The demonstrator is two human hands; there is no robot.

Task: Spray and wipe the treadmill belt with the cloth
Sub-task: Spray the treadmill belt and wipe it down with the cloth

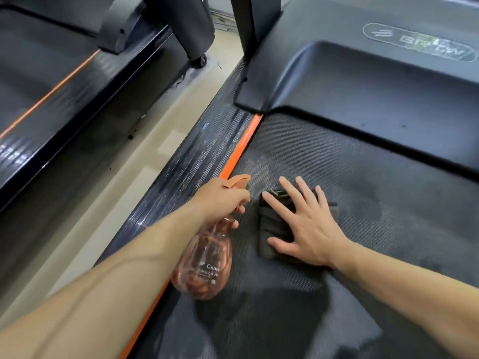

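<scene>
The treadmill belt (363,177) is dark grey and textured, with darker wet patches near its middle. A folded dark cloth (274,224) lies on the belt near its left edge. My right hand (305,224) presses flat on the cloth with straight, spread fingers. My left hand (223,198) grips the neck and trigger of a clear pinkish spray bottle (204,268). The bottle hangs over the belt's left edge, its nozzle pointing toward the belt just left of the cloth.
An orange strip (241,154) runs along the belt's left side next to a ribbed black side rail (202,156). The black motor cover (363,81) rises ahead of the cloth. A beige floor gap (134,161) separates this machine from a second treadmill (51,86) at left.
</scene>
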